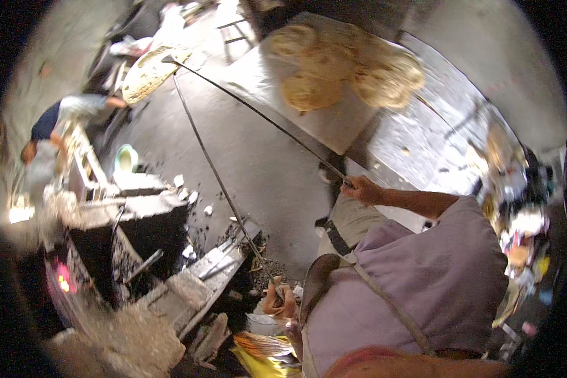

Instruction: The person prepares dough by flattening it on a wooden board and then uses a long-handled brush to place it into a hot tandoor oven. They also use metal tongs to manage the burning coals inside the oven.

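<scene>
My left hand [279, 298], low in the view, is closed around the near end of a long thin metal rod [208, 163]. In my right hand [360, 190] is a second long metal rod [269, 120] with a flattened far tip. A large browned flatbread [147, 78] is at the far ends of both rods, raised and tilted. The flat tip overlaps the bread's face, and the other rod's tip meets its lower edge. How the bread is held there is hard to tell.
Several blurred flatbreads [314, 90] lie on a pale table [342, 130] beside a metal-topped surface [406, 151]. At left, a fire glows [63, 279] by masonry with dark openings [156, 231]. A person [52, 123] bends near a green-rimmed bowl [126, 159]. A yellow packet [264, 354] lies below.
</scene>
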### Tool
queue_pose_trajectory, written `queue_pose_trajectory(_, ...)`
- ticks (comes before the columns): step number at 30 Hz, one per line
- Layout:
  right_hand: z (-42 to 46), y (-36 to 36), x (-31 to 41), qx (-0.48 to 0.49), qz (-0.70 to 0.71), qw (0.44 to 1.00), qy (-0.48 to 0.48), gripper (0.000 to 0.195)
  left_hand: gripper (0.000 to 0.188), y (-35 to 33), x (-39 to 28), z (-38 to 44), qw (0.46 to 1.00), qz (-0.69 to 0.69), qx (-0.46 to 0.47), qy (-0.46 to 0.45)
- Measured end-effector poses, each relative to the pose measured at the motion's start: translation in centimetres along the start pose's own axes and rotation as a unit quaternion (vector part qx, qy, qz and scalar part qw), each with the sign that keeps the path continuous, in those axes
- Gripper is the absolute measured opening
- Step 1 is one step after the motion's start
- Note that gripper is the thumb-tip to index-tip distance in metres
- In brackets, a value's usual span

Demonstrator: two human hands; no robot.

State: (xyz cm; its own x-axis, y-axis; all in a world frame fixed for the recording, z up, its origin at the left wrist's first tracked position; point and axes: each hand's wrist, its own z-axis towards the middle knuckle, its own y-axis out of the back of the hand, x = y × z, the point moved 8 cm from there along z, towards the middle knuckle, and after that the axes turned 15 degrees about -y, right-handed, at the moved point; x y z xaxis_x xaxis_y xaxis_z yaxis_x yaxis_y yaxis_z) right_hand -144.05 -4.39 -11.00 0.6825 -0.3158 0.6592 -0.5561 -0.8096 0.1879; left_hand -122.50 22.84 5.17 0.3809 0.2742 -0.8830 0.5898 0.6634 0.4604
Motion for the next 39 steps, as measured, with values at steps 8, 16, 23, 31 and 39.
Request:
queue_pose_trajectory(8,-12.5,-1.2,-12.6,-0.188,0.112,0.975,-0.05,0.027,0.027,-5.8,0.9,1.0,0.952,-0.12,0.277,-0.043)
queue_pose_trajectory(16,-15.8,-2.9,-19.2,-0.191,0.304,0.908,-0.218,0.026,0.03,-13.1,4.5,2.9,0.897,-0.209,0.369,0.126)
queue_pose_trajectory(23,-11.4,1.0,-13.8,-0.111,0.145,0.98,-0.076,0.019,0.032,-7.3,2.7,1.3,0.913,-0.233,0.282,0.183)
queue_pose_trajectory(31,-1.3,1.6,1.4,0.087,-0.241,0.95,0.177,0.023,0.026,0.1,0.0,-0.8,0.953,-0.223,-0.08,0.187)
queue_pose_trajectory(39,4.9,-8.8,18.9,0.323,-0.185,0.903,0.213,0.018,0.026,7.4,-3.7,-5.1,0.875,-0.134,-0.461,0.069)
